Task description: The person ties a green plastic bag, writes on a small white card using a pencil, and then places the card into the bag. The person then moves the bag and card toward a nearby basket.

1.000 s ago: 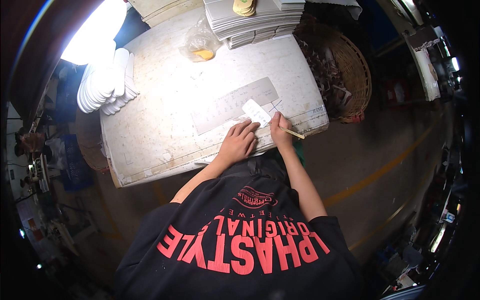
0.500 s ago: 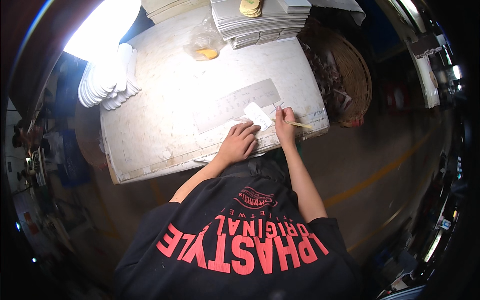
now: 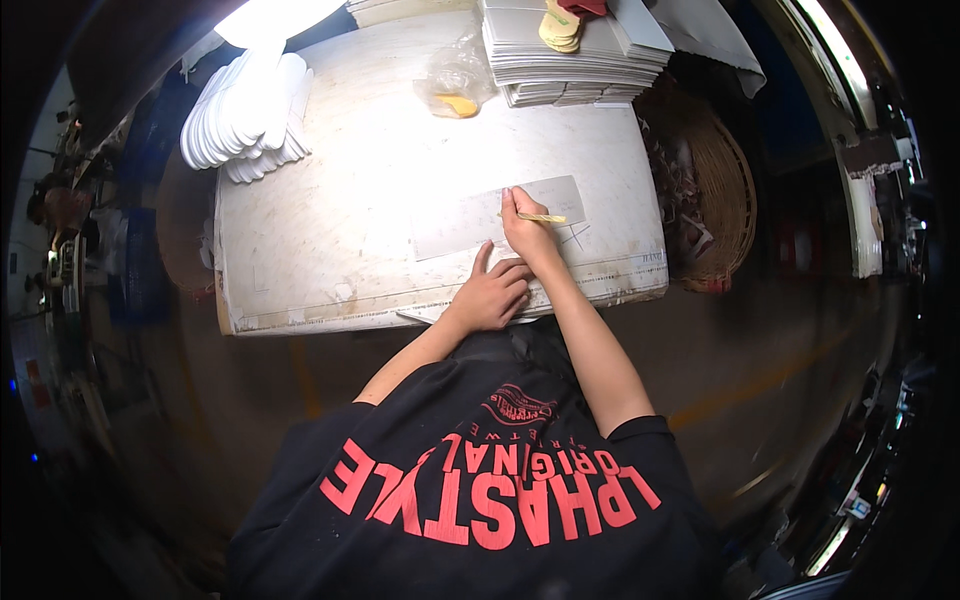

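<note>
My right hand (image 3: 530, 232) is closed around a slim yellow pen (image 3: 544, 217) over a grey sheet of paper (image 3: 440, 236). Faint handwriting shows on this sheet, which lies flat on the worn white tabletop (image 3: 350, 210). Close beside, near the table's front edge, my left hand (image 3: 492, 297) rests with one finger stretched out and the others loosely bent. I cannot make out anything in it. The small white rounded card seen earlier is out of sight.
White sole-shaped pieces (image 3: 235, 115) are stacked at the far left under a bright lamp (image 3: 275, 20). At the back stand a clear plastic bag (image 3: 455, 75) with something yellow inside and a pile of grey boards (image 3: 570, 70) topped by yellow pieces (image 3: 561, 28). A wicker basket (image 3: 735, 190) is at the right.
My right hand has moved left with the pen, onto the grey sheet. My left hand has drawn back slightly, and the white card has gone from view. The whole view has shifted.
</note>
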Available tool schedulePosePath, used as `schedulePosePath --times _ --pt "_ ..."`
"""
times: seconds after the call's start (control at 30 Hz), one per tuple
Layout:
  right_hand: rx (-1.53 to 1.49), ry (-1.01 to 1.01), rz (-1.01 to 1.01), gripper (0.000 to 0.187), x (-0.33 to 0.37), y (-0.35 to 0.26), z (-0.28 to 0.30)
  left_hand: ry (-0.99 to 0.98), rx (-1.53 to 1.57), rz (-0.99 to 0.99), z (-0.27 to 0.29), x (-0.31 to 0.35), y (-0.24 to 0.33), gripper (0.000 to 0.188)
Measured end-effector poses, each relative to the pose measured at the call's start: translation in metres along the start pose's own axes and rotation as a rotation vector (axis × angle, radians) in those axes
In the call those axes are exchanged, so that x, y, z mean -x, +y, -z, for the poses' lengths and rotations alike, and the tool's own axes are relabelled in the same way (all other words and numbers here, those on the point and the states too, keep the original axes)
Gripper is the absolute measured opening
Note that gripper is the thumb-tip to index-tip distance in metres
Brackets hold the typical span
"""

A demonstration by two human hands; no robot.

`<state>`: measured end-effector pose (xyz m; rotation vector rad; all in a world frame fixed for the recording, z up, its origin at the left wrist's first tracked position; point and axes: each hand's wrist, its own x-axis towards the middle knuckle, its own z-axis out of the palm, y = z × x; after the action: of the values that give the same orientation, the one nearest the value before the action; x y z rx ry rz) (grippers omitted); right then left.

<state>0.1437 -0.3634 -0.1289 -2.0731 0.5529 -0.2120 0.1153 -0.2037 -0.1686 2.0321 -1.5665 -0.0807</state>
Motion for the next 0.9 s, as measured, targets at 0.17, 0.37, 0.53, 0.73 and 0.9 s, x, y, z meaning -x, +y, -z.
schedulePosePath --times 0.17,0.37,0.53,0.73,0.9 --pt "0.103 -0.003 0.061 0.038 0.000 0.003 -0.011 -0.050 -0.005 0.047 -0.001 0.001 -0.002 0.018" --pt "0.075 -0.129 0.052 0.041 0.003 0.009 -0.011 -0.029 -0.029 0.062 -0.001 0.002 0.001 0.019" --pt "-0.159 0.042 -0.014 0.030 0.009 0.032 0.009 0.033 0.010 0.096 0.001 0.000 0.003 0.017" --pt "-0.298 0.007 -0.034 0.020 0.046 0.052 0.049 0.026 0.043 0.147 0.001 0.000 0.003 0.030" --pt "-0.398 -0.127 -0.070 0.054 0.091 0.034 0.077 0.049 0.118 0.213 -0.003 0.001 0.004 0.035"
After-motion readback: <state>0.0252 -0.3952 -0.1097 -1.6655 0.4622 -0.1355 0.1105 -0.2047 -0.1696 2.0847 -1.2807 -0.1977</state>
